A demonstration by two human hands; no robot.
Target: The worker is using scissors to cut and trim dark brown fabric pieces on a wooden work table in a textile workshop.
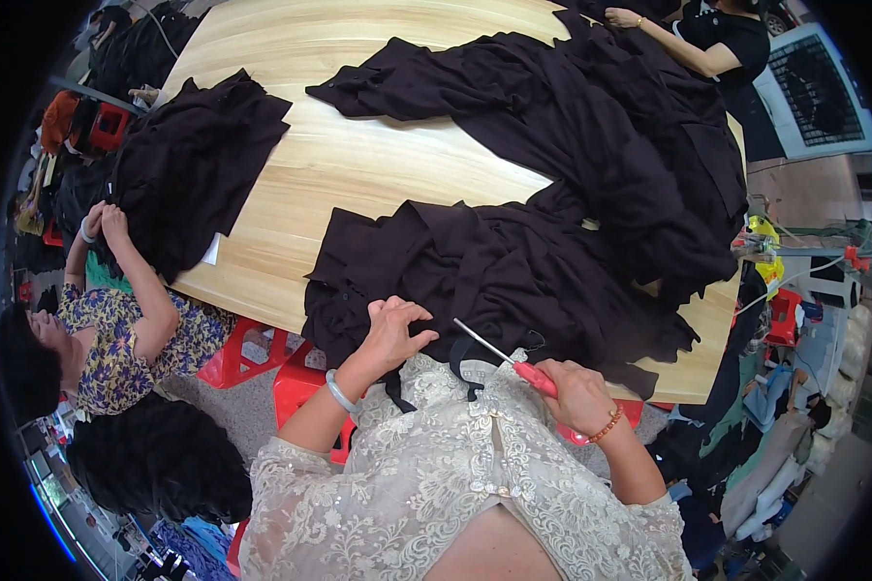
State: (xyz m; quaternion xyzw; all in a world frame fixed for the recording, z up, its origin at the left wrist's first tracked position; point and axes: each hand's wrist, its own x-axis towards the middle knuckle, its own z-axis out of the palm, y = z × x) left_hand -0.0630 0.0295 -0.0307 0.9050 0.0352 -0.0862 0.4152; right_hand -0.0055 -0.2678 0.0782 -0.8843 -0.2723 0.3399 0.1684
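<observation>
A pile of black garments [475, 281] lies at the near edge of a light wooden table [358, 165]. My left hand [394, 329] presses down on the black cloth at the table's edge, fingers spread and gripping it. In my right hand [579, 395] is a pair of red-handled scissors [513, 360], blades pointing up-left toward the cloth. A thin black strap hangs from the cloth between my hands.
More black garments [601, 126] stretch across the table's right side. Another stack [199, 160] lies at the left edge, handled by a seated person in a floral top [116, 339]. A second person's arm [669, 39] works at the far end. Red stools [237, 358] stand beneath.
</observation>
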